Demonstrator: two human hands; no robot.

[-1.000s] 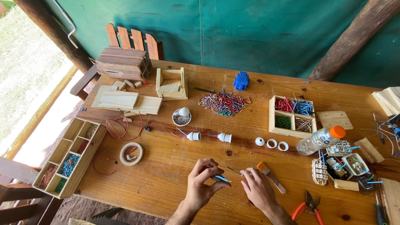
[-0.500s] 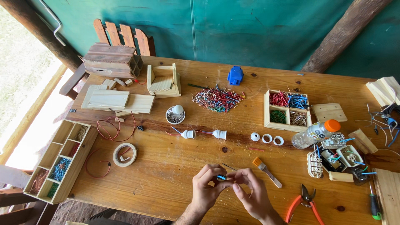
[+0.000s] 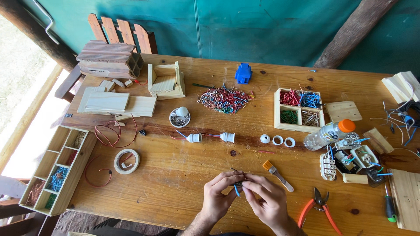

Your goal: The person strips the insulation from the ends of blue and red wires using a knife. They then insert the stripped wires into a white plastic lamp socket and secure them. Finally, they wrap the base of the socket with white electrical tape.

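Since the earlier frame both hands have drawn together near the wooden table's (image 3: 183,183) front edge. Left hand (image 3: 218,199) and right hand (image 3: 264,201) pinch one short blue wire (image 3: 236,189). Bare tabletop lies left; a brush (image 3: 276,174) sits just right.

Brush (image 3: 277,175) lies right of hands, pliers (image 3: 318,207) farther right.

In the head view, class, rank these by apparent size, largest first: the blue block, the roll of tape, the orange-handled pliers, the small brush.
1. orange-handled pliers
2. roll of tape
3. small brush, close to the tape, so unsure
4. blue block, though farthest from the camera
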